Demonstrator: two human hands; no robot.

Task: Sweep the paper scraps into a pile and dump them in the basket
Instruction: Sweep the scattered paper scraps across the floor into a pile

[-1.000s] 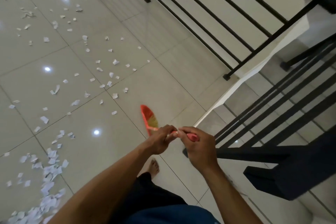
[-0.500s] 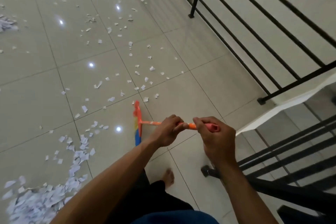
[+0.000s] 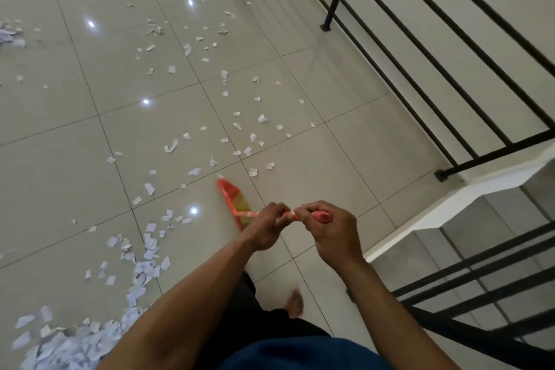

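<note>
My left hand (image 3: 267,227) and my right hand (image 3: 329,233) both grip the orange handle of a broom. Its orange head (image 3: 232,199) with yellow bristles touches the tiled floor just ahead of my hands. Loose white paper scraps (image 3: 240,126) lie scattered over the tiles ahead of the broom. A dense pile of scraps (image 3: 75,342) lies at the lower left, with a trail of scraps (image 3: 147,252) leading up from it. No basket is in view.
A black metal railing (image 3: 420,69) runs along the right side, with a white ledge (image 3: 450,198) and stairs (image 3: 495,249) going down beyond it. My bare foot (image 3: 295,303) stands on the tiles below my hands. Another small heap of scraps (image 3: 9,36) lies at the far left.
The view has shifted forward and right along the floor. The broom head has swung back to the right, away from the pile, with its bristles now facing me. Both hands kept their grip.
</note>
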